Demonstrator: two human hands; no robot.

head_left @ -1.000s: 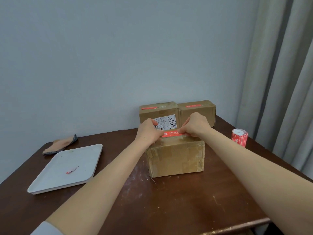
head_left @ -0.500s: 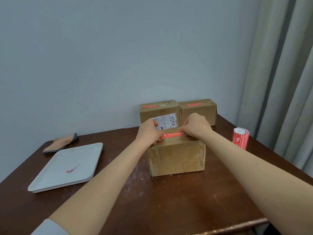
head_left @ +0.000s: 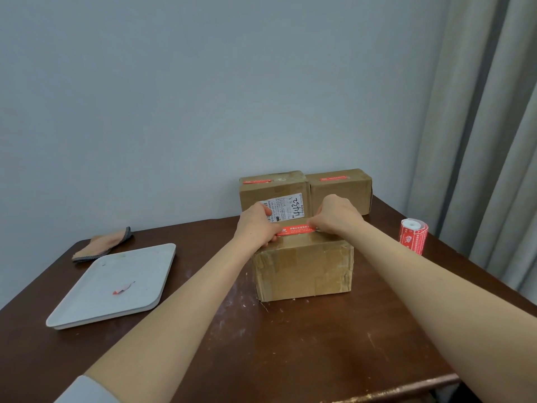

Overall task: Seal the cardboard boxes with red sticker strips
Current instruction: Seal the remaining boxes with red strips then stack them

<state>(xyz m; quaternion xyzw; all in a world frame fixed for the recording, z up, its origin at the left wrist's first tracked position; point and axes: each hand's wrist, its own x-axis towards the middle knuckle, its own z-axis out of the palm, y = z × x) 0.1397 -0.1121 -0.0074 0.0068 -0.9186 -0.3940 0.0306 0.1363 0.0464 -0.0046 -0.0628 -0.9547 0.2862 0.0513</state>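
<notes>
A brown cardboard box (head_left: 303,270) stands in the middle of the table. A red sticker strip (head_left: 295,229) lies stretched across its top. My left hand (head_left: 257,226) pinches the strip's left end and my right hand (head_left: 337,216) pinches its right end, both resting on the box top. Behind it stand two more boxes: one with a white shipping label (head_left: 274,193) and one to its right (head_left: 341,189), each with a red strip on top. A roll of red stickers (head_left: 413,236) stands at the right.
A white tray (head_left: 113,286) with a small red scrap (head_left: 124,287) lies at the left. A folded tan cloth (head_left: 103,244) sits behind it. The wall is just behind the boxes, a curtain (head_left: 494,141) hangs at the right, and the table's front edge (head_left: 406,392) is close.
Both hands hold the same pose on the strip over the front box. The view has shifted very slightly; nothing else moved.
</notes>
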